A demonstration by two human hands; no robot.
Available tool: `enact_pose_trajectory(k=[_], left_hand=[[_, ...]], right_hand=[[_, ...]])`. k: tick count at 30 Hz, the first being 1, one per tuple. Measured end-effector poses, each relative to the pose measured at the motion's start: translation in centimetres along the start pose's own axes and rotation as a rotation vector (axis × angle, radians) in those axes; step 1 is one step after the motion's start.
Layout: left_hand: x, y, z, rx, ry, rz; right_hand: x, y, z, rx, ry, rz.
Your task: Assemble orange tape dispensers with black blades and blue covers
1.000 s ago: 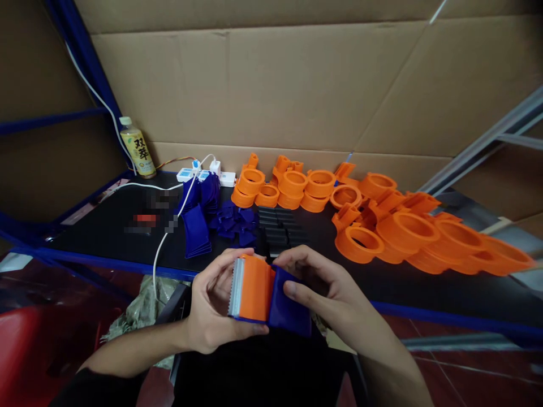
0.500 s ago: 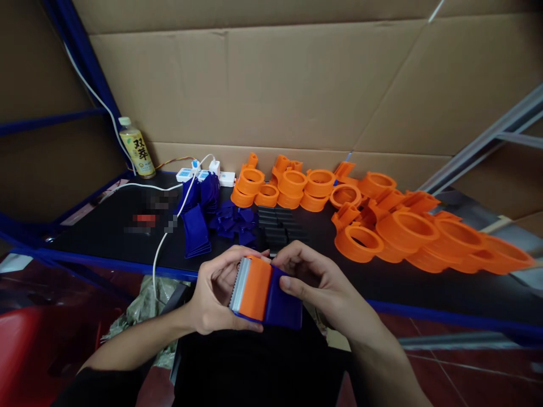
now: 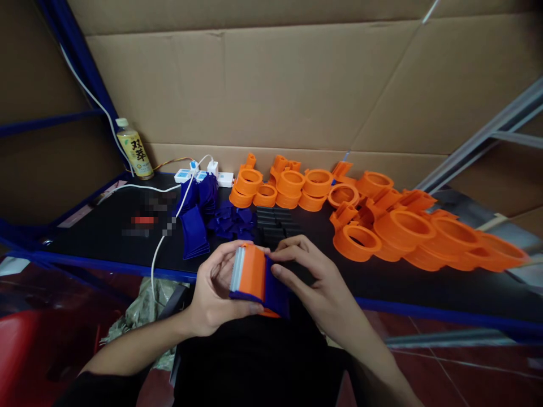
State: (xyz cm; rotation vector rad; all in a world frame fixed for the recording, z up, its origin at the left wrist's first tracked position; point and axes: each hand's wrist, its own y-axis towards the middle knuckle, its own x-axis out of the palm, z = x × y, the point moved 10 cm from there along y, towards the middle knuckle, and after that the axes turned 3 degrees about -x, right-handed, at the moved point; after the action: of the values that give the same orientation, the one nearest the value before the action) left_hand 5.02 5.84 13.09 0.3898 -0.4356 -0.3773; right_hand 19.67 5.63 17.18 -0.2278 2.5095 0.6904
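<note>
Both my hands hold one orange and blue tape-dispenser piece (image 3: 253, 277) just in front of the table's near edge. My left hand (image 3: 216, 294) wraps its left end, where a grey toothed metal blade (image 3: 236, 269) sits, thumb under it. My right hand (image 3: 311, 282) grips the blue plastic part (image 3: 275, 289) on its right side, fingers curled over the top.
On the black table (image 3: 106, 232) lie stacked blue plates (image 3: 194, 232), loose blue pieces (image 3: 231, 220), black parts (image 3: 275, 223) and many orange rings (image 3: 403, 229). A white power strip (image 3: 203, 174) with cables and a drink bottle (image 3: 132, 148) stand at the back left. Cardboard walls the back.
The piece and both hands have risen slightly toward the table. The blue part has slid in against the orange body, so less blue shows.
</note>
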Motion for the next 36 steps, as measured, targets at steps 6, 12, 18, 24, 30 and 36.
enact_pose_trajectory(k=[6, 12, 18, 24, 30, 36], left_hand=[[-2.0, -0.5, -1.3, -0.072, -0.184, 0.225], [-2.1, -0.1, -3.1, -0.297, -0.329, 0.304], [-0.6, 0.4, -3.7, -0.256, -0.313, 0.145], [-1.1, 0.8, -3.3, -0.106, -0.091, 0.099], [-1.5, 1.1, -4.8, -0.135, -0.077, 0.081], [-1.3, 1.1, -5.7, -0.188, -0.08, 0.038]], right_hand=[[0.9, -2.5, -3.5, -0.156, -0.427, -0.019], [3.2, -6.5, -4.7, -0.362, -0.672, -0.116], [-0.5, -6.6, -2.6, -0.259, -0.627, 0.079], [-7.4, -4.7, 2.9, -0.024, -0.765, 0.425], [-8.6, -3.8, 8.5, 0.096, -0.774, 0.401], [-8.7, -3.7, 8.9, 0.084, -0.739, 0.358]])
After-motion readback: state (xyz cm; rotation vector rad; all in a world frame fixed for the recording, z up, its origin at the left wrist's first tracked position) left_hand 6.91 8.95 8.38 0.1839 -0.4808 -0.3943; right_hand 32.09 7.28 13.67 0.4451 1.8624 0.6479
